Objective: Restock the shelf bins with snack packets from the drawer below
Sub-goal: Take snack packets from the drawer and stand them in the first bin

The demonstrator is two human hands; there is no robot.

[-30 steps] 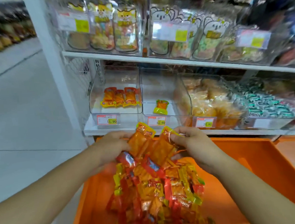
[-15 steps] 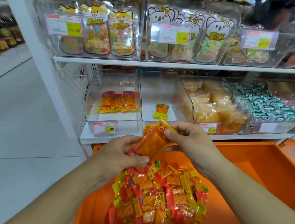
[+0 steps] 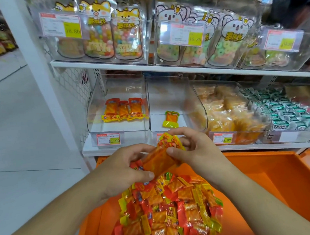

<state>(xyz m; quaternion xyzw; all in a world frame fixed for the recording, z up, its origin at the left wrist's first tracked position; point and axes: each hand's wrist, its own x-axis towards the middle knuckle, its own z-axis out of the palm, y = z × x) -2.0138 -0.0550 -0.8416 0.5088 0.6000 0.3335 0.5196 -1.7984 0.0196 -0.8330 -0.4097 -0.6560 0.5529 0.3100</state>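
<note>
Head view shows both hands over the orange drawer (image 3: 270, 179), sharing a small stack of orange snack packets (image 3: 158, 160) at about 6 o'clock from the middle shelf bin (image 3: 167, 102). The left hand (image 3: 122, 168) has thumb and fingers curled round the stack's lower red end, while the right hand (image 3: 193, 151) pinches its upper yellow end between thumb and fingertips; each grip is closed on the packets, neither slack. Beneath them, a heap of the same packets (image 3: 172, 209) lies in the drawer. The left bin (image 3: 118, 104), at 10 o'clock from the hands, holds three matching packets; the middle bin holds one green-edged packet (image 3: 170, 118). These foil sachets look light, soft and slick, likely to slide over one another, so a squeeze across the flat faces near the sealed ends seems safest, with the stack kept level. Compared with half a second ago, the stack sits a little tighter between the hands, the right thumb now presses on its top face, and the view has drawn nearer the shelf; the bins' contents are unchanged.
</note>
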